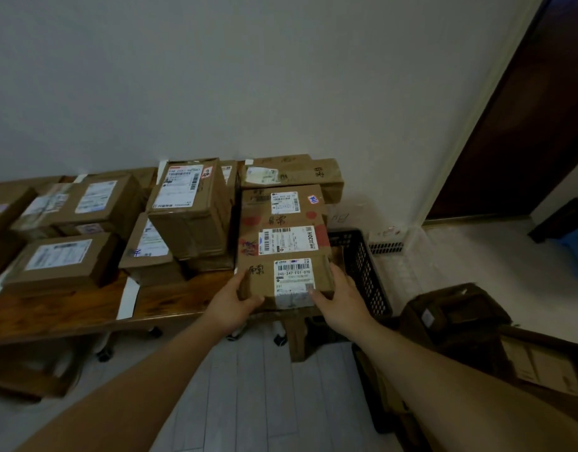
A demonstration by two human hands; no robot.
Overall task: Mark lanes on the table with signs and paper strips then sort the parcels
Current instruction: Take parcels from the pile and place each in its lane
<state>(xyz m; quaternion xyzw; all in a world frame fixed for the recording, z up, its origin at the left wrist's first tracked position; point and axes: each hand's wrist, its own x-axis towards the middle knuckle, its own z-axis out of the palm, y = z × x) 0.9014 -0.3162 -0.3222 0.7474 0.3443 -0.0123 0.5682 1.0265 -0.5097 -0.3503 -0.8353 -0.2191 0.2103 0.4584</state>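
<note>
Both hands grip a small cardboard parcel (282, 282) with a white barcode label at the right front end of the wooden table (170, 301). My left hand (234, 303) holds its left front corner, and my right hand (341, 293) clasps its right side. Behind it in the same lane lie two more labelled parcels (281, 223), and further boxes (291, 172) stand at the wall. A white paper strip (128, 298) runs across the table to the left of this lane. Left of the strip sit a tall box (191, 207) and several flatter parcels (62, 259).
A black perforated plastic crate (362, 265) stands on the floor right of the table. Dark cardboard boxes (457, 314) lie on the floor at the lower right. A dark wooden door (522, 119) is at the far right. Chair castors (106, 353) show under the table.
</note>
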